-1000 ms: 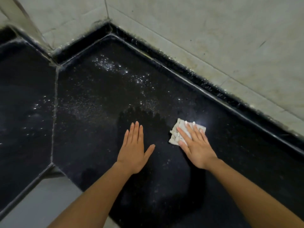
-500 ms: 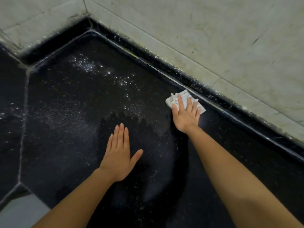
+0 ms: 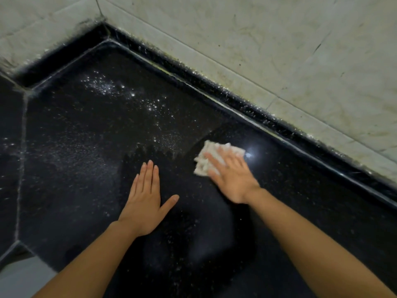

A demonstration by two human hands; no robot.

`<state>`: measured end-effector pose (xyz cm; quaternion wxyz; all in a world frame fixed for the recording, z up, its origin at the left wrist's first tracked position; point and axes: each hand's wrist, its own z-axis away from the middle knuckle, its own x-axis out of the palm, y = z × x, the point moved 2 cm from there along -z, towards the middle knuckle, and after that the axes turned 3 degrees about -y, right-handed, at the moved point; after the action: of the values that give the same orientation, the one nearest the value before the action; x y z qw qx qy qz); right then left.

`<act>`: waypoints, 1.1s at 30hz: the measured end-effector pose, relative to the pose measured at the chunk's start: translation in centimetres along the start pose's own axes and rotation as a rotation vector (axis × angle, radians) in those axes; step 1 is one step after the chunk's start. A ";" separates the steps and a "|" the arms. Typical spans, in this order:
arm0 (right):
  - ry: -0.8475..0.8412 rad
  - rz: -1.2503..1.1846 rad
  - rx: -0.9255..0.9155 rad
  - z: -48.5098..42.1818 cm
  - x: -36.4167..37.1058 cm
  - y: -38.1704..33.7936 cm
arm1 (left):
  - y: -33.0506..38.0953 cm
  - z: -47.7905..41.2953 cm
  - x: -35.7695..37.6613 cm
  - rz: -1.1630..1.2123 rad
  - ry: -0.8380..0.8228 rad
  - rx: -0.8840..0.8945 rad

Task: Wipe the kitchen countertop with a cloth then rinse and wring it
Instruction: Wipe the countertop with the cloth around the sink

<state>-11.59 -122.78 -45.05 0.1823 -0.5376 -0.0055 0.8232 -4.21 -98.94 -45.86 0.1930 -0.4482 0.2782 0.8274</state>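
A folded white cloth (image 3: 207,160) lies on the black speckled countertop (image 3: 86,168). My right hand (image 3: 232,177) presses flat on the cloth, fingers spread over it, blurred from motion. To its left, my left hand (image 3: 146,203) rests palm down on the bare counter with fingers together and thumb out, holding nothing. White powdery specks (image 3: 129,100) are scattered across the counter toward the back corner.
A raised black lip (image 3: 279,125) runs along the back of the counter under a pale tiled wall (image 3: 279,50). The walls meet in a corner at the upper left. A seam (image 3: 21,147) crosses the counter on the left. The counter's front edge shows at the lower left.
My right hand has pulled the cloth back from the rear lip toward me, after pushing it out there half a second before. The left hand stays planted.
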 end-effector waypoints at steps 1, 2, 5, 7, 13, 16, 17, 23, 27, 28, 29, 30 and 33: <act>0.024 -0.024 0.096 -0.3 -0.4 1.7 | 0.0 0.0 0.0 -0.001 -0.001 0.001; 0.042 -0.053 0.198 -0.4 -0.7 3.4 | 0.0 0.0 0.0 -0.005 0.001 0.001; 0.119 -0.151 0.467 -0.3 -1.5 6.9 | 0.0 -0.1 0.1 -0.015 0.014 -0.005; 0.183 -0.214 0.597 -0.5 -1.4 7.1 | 0.1 0.0 0.0 -0.015 0.024 -0.008; 0.210 -0.373 0.747 -3.5 -1.1 2.0 | 0.2 -0.1 0.0 -0.007 0.014 -0.009; 0.150 -0.312 0.577 -5.3 -0.9 -2.5 | 0.2 -0.2 0.0 -0.010 0.008 -0.018; 0.129 -0.299 0.505 -5.8 -0.8 -4.3 | 0.2 -0.2 -0.1 -0.009 0.006 -0.019; 0.051 -0.212 0.232 -6.2 -1.3 -6.7 | 0.2 -0.4 -0.3 -0.014 -0.037 -0.015; 0.154 -0.258 0.498 -2.8 -0.7 -0.8 | 0.2 -0.4 -0.4 -0.008 -0.068 0.007; 0.185 -0.286 0.595 -1.6 -0.4 0.6 | 0.1 -0.4 -0.5 -0.002 -0.077 0.014; 0.214 -0.314 0.693 -0.3 -0.1 2.0 | 0.1 -0.4 -0.5 0.003 -0.081 0.021; 0.243 -0.344 0.795 1.1 0.2 3.3 | 0.1 -0.4 -0.5 0.010 -0.077 0.027; 0.317 -0.434 1.079 4.2 0.7 6.8 | -0.1 -0.5 -0.3 0.029 -0.047 0.032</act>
<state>-17.61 -128.12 -45.27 0.5916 -0.4719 0.3306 0.5639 -3.73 -99.20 -45.87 0.1946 -0.4215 0.2930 0.8358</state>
